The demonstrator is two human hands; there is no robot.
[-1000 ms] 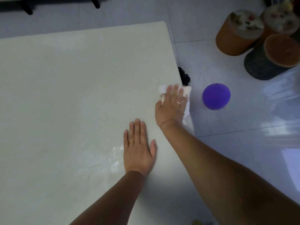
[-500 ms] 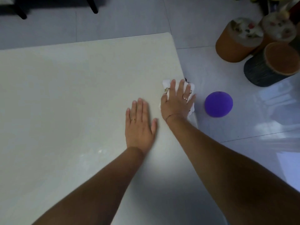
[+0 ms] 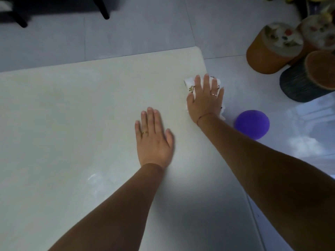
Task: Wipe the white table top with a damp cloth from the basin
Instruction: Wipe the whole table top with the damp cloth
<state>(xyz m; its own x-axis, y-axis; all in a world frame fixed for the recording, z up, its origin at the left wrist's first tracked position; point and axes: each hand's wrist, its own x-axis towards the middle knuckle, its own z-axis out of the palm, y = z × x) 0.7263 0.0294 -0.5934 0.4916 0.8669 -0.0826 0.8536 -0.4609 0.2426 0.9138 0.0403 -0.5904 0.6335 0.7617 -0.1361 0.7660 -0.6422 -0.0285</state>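
Cloth [image 3: 188, 83] pinned under flat right hand [image 3: 204, 103] at right edge of table top [image 3: 72, 115]; bare surface frame-left, past flat, empty left hand [image 3: 154, 140].

There is one tabletop [image 3: 72, 115], one cloth [image 3: 189, 84] and two hands, a left hand [image 3: 154, 140] and a right hand [image 3: 204, 100], with one ring each. The floor [image 3: 145, 33] bears one purple ball [image 3: 252, 124] and three round stools: a near pale-topped stool [image 3: 261, 55], a far pale-topped stool [image 3: 319, 33] and one dark stool [image 3: 297, 84].
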